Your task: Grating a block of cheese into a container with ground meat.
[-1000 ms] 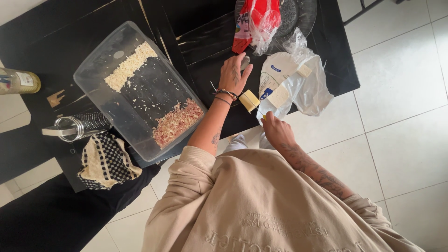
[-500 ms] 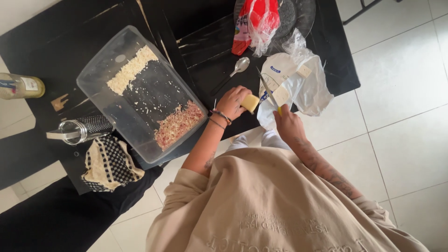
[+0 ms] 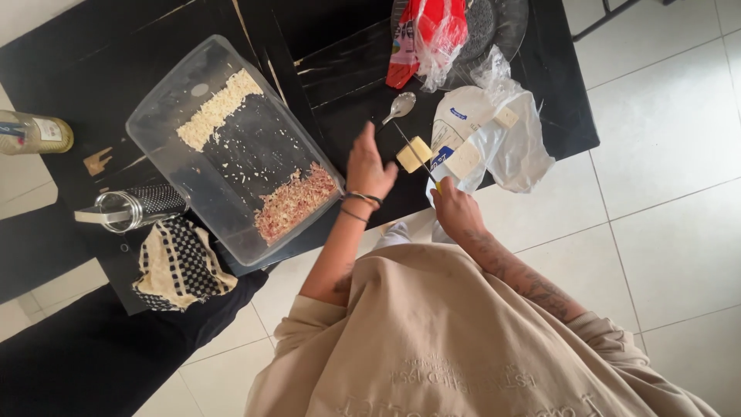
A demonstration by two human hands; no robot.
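Pale yellow cheese block (image 3: 414, 154), squared

Bright, even daylight — soft shadows, mild glare on plastic, slight blur on moving hands.

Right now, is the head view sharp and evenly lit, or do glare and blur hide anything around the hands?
Head view: daylight is soft and even, with faint shadows; the black table reads very dark, so its detail is lost; glare sits on the clear plastic container and the crumpled bag; the left hand, cheese block and right hand are slightly soft, and the thin knife blade barely shows.
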